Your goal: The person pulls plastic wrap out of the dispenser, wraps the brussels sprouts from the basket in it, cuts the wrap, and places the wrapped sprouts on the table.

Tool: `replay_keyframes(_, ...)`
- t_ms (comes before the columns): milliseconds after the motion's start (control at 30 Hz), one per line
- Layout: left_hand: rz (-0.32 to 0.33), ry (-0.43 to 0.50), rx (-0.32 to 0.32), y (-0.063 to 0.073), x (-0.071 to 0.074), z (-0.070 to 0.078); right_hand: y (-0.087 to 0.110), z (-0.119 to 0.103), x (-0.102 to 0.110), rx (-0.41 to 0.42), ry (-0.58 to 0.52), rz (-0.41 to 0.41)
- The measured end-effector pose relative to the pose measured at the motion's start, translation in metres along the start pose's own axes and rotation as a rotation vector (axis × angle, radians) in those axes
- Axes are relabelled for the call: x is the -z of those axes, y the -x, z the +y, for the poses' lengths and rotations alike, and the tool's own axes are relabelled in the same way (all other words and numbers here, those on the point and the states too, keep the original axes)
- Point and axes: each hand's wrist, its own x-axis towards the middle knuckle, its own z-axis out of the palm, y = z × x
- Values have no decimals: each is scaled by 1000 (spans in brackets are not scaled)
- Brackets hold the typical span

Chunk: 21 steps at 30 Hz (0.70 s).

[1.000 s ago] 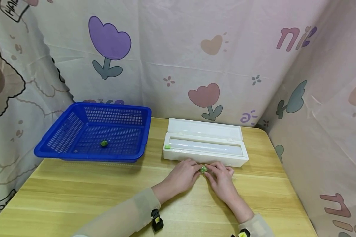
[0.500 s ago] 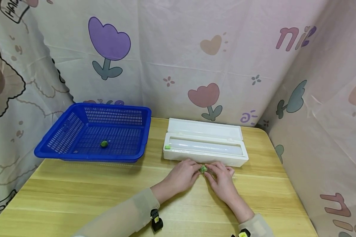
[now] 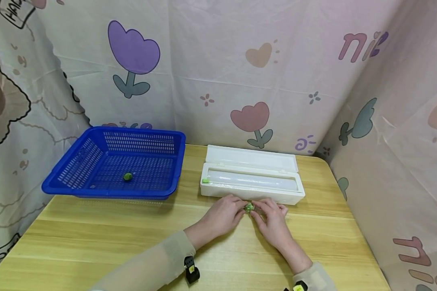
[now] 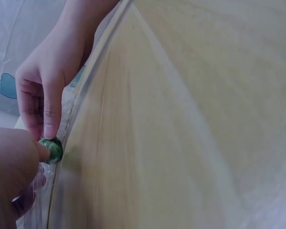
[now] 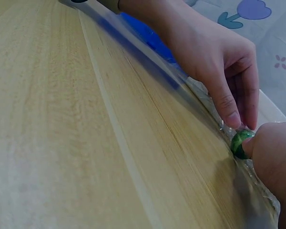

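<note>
Between the two hands, just in front of the white film box, is a small round green vegetable, seemingly a Brussels sprout (image 3: 249, 207). The fingertips of my left hand (image 3: 223, 214) pinch it from the left. My right hand (image 3: 273, 224) pinches from the other side, thumb and forefinger at the sprout. Crinkled clear cling film (image 5: 223, 128) lies around and under it in the right wrist view, against the tabletop. The left wrist view shows the sprout (image 4: 53, 150) partly covered by fingertips of both hands.
The white cling film box (image 3: 253, 194) stands with its lid up, a film roll (image 3: 253, 180) inside and a green slider (image 3: 205, 180) at its left end. To the left, a blue plastic basket (image 3: 171, 188) holds another green sprout (image 3: 127, 176). Printed curtains enclose the table.
Both hands stay at the sprout in nearly the same place. The left forearm has shifted very slightly to the left.
</note>
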Motion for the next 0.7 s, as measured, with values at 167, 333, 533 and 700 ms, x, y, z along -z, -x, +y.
replay_keyframes(167,-5,12,10,0,1,-1,0,-1,2,4,-10,-2)
replay_keyframes(333,10,9,-3,1,0,-2,0,-2,3,15,-19,7)
replay_keyframes(533,42,8,-25,1,-1,-3,0,-4,4,33,-20,25)
replay_keyframes(700,47,15,-33,1,-1,-3,0,-4,4,38,-23,23)
